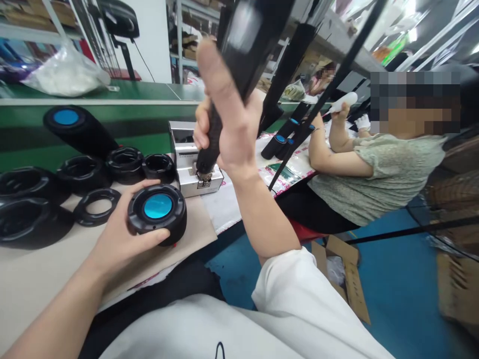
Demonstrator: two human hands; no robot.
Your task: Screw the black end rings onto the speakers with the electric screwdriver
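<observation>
My left hand (114, 237) is wrapped round a black ring-shaped housing (177, 219) with a bright blue disc in its middle, resting at the bench edge. My right hand (237, 129) grips a black electric screwdriver (215, 132), thumb up along its body. The tool points down, its tip at the front of a silver box (202, 185) that looks like a screw feeder. Several open black rings (80, 172) and a flat black ring (98, 207) lie to the left of my left hand. Behind them leans a black cylinder (88, 132) with a blue end.
A green ledge (149, 91) runs behind the bench, with a plastic bag (67, 72) on it. To the right a co-worker (389, 164) holds a white tool near black cylinders (279, 142). An open carton (352, 284) stands on the blue floor.
</observation>
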